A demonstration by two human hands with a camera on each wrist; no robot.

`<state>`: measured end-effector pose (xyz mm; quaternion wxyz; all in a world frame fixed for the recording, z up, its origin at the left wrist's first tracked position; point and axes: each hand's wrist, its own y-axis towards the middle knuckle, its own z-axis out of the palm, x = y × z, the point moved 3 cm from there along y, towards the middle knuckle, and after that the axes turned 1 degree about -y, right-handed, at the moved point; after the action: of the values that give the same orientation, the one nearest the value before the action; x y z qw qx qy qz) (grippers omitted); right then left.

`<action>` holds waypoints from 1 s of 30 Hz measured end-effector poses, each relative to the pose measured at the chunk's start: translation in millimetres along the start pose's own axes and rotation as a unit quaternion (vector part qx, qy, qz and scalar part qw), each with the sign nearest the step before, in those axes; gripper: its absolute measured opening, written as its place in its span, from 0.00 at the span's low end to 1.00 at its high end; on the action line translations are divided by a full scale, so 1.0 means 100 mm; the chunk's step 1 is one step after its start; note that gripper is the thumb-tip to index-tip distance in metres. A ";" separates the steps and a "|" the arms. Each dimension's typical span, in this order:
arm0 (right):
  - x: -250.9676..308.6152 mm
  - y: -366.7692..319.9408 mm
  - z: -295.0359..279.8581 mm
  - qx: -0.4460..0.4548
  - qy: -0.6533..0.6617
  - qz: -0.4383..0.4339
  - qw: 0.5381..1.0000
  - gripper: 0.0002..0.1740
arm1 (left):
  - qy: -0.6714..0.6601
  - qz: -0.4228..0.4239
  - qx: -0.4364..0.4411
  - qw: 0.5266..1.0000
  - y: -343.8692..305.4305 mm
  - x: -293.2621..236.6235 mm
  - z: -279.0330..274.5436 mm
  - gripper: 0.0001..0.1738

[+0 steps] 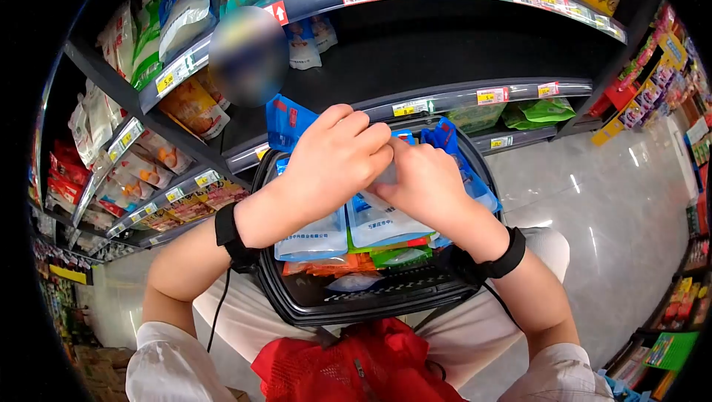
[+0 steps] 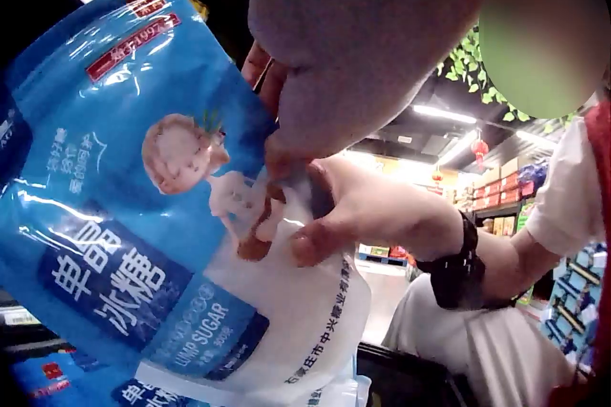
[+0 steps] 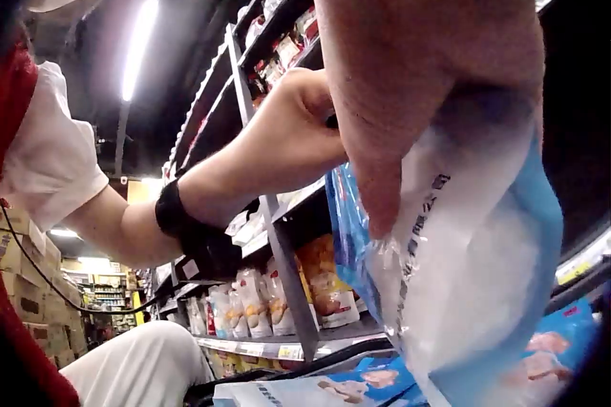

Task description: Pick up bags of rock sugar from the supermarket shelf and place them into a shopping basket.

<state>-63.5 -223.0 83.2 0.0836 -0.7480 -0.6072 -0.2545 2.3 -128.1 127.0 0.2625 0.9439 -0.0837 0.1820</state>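
A blue-and-white bag of lump sugar (image 2: 181, 226) is held between my two hands over a black shopping basket (image 1: 297, 305). My left hand (image 1: 334, 153) grips the bag's edge with curled fingers; in the left wrist view this hand looms large at the top. On the bag's white lower part my right hand (image 1: 430, 183) pinches with its thumb (image 2: 315, 243). The bag's blue upper end (image 1: 288, 122) sticks out left of my left hand. Below, similar blue-and-white bags (image 1: 315, 235) lie in the basket, above orange and green packets (image 1: 400, 255).
The basket stands between my knees, before a dark store shelf (image 1: 460, 46) with price strips. Bagged goods (image 1: 185, 9) fill the shelves at the left. A grey tiled floor (image 1: 593, 202) stretches to the right, with another stocked rack (image 1: 678, 305) beyond.
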 end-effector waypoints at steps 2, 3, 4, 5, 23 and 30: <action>0.01 0.00 -0.01 -0.008 0.014 0.009 1.000 0.23 | -0.006 -0.034 0.019 0.999 -0.03 0.01 0.01 0.11; 0.00 0.01 -0.01 -0.017 0.032 0.016 0.999 0.21 | -0.006 -0.037 0.015 0.999 -0.03 0.02 -0.01 0.11; -0.06 0.04 0.06 -0.015 0.027 0.015 0.999 0.21 | -0.024 -0.079 0.022 0.996 -0.02 0.05 -0.03 0.14; -0.18 0.06 0.18 0.021 0.146 0.012 0.989 0.21 | -0.042 -0.122 0.029 0.991 -0.02 0.08 -0.05 0.17; -0.07 0.09 1.06 0.016 0.606 0.259 0.752 0.31 | -0.803 -0.584 0.043 0.113 -1.55 -0.02 0.65 0.31; -0.01 0.12 1.26 0.132 0.637 0.157 0.743 0.35 | -0.777 -0.608 0.004 0.163 -1.76 -0.10 0.68 0.21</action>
<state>-17.2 -172.0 -23.6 0.5880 -0.4777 -0.3139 -0.5723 58.6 -14.3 -12.9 0.0844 0.3474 0.3574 -0.8628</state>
